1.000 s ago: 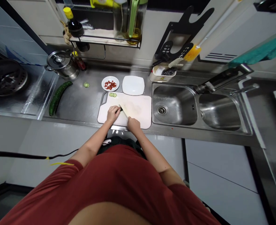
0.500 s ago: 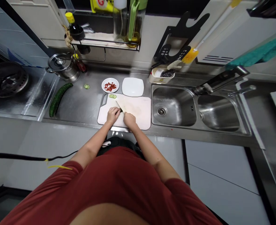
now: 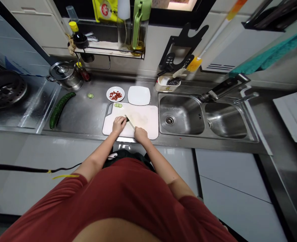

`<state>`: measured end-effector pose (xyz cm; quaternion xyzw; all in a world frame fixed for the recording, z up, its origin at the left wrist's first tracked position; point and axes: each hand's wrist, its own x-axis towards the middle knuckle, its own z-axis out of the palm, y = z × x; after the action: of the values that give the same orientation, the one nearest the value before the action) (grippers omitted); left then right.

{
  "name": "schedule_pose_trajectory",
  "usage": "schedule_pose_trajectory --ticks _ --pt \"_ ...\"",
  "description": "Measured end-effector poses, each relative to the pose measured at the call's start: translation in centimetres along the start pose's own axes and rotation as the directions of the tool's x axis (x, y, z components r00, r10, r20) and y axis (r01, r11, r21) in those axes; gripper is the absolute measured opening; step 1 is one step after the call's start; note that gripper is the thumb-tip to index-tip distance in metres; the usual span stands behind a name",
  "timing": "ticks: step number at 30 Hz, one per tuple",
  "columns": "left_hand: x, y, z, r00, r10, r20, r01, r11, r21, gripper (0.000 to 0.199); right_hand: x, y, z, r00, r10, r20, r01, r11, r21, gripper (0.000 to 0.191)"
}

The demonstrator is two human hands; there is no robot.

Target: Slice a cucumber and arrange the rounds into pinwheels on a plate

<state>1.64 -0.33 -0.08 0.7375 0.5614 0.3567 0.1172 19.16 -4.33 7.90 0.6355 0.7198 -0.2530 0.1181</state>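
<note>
On the white cutting board (image 3: 148,127), my left hand (image 3: 118,125) is closed with bent fingers on a short dark green cucumber piece (image 3: 127,119), mostly hidden by the fingers. My right hand (image 3: 140,134) grips the handle of a knife (image 3: 131,123). Its blade slants away to the left, its tip just beside the piece and the left fingertips. A few pale cucumber slices (image 3: 118,105) overlap near the board's far left corner. More slices (image 3: 90,95) lie on the steel counter, left of a white plate of chopped red bits (image 3: 115,94). A long whole cucumber (image 3: 60,109) rests farther left.
Behind the board stands a white square plate (image 3: 139,95). A double steel sink (image 3: 181,114) adjoins on the right. A lidded pot (image 3: 65,75) and a red sauce bottle (image 3: 84,73) are at the back left. Above hangs a shelf (image 3: 108,51) with bottles.
My right hand and the knife have drawn back slightly towards me, the tip now nearer my left fingers. My left hand keeps its place on the board. The camera view has shifted a little.
</note>
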Motion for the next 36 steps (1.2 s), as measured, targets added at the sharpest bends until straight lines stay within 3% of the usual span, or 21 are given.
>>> schedule_pose_trajectory --ticks 14,24,36 --pt "0.0 0.0 0.1 1.0 0.012 -0.008 -0.012 1.0 0.018 0.02 -2.5 1.8 1.4 1.0 0.011 0.008 -0.011 0.999 -0.032 0.029" --pt "0.1 0.3 0.0 1.0 -0.02 -0.013 0.021 1.0 0.017 0.019 -3.7 2.7 0.8 0.999 0.021 0.044 -0.021 1.0 -0.002 0.028" --pt "0.1 0.7 -0.2 0.998 -0.061 -0.013 0.06 0.998 -0.031 0.018 -4.1 3.2 0.2 0.999 0.036 -0.009 -0.036 0.999 0.021 0.029"
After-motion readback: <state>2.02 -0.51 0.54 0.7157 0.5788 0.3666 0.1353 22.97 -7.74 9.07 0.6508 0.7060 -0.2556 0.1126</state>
